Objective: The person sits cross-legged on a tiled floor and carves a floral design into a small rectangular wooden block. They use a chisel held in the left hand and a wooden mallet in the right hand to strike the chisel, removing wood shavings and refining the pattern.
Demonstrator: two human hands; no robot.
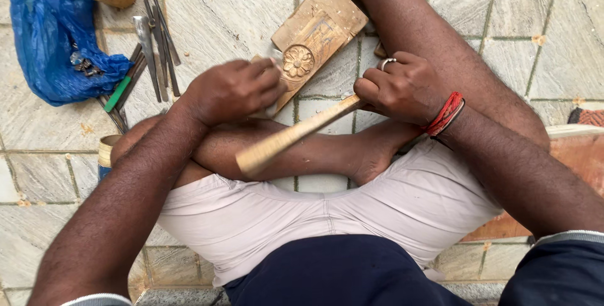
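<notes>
Right now left hand [233,89] is closed around a chisel [275,61] at the carved wood block [314,32] lying diagonally on the floor, right hand [402,86] clamped on a wooden stick [296,133] angled lower-left.

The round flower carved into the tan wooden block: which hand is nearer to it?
Left. The left hand sits right beside the carved flower, fingers almost touching its edge. The right hand grips a wooden mallet handle farther off, across bare block.
</notes>
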